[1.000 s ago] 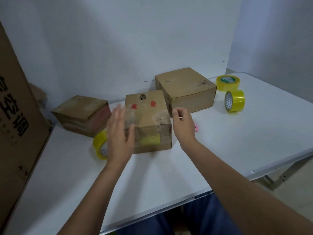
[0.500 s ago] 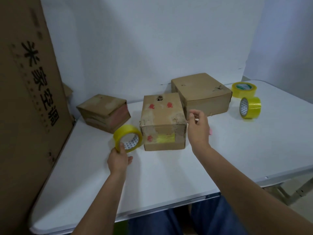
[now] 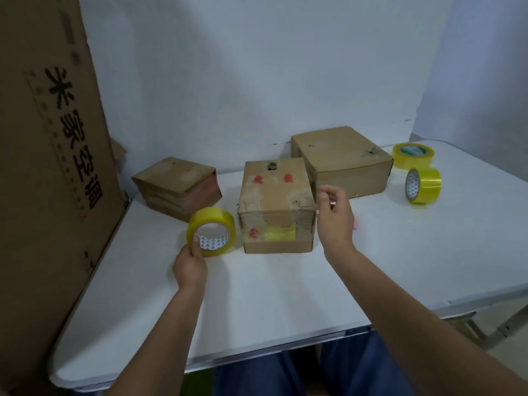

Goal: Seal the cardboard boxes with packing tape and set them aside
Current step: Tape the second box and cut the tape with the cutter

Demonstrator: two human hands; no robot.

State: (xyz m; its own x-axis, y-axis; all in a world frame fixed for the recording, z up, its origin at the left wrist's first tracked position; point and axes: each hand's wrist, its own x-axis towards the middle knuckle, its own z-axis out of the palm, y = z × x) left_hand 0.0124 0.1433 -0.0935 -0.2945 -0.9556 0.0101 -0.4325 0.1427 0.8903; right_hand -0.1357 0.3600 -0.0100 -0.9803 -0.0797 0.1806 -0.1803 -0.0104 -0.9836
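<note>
Sitting close against the near edge of the white desk (image 3: 257,304), with a broad bare stretch of top lying between that edge and the boxes. Gripping a yellow tape roll (image 3: 211,236) in the left hand (image 3: 189,267), thumb hooked inside the core, fingers wrapped on the outer rim, roll standing on edge just left of the middle box (image 3: 275,208). Hovering the right hand (image 3: 335,217) at the box's right top corner, thumb and forefinger nearly pinched together; not possible to tell whether holding a tape end or nothing, too small to resolve.

Judging the step: starting the taping of the middle box, roll fetched, no fresh strip yet showing across its top. Calling next for finding the loose tape end, peeling it and bringing the roll over the lid seam while steadying the box.

Further back: lying near the left rear, a second box (image 3: 175,187), close to a tall printed carton (image 3: 48,167) hemming in the desk's left side. Resting behind and right, a third box (image 3: 343,162), almost touching the middle one. Leaving open room on the right half, apart from two spare rolls (image 3: 423,185) near the far right edge; best ground there for setting finished boxes aside.
</note>
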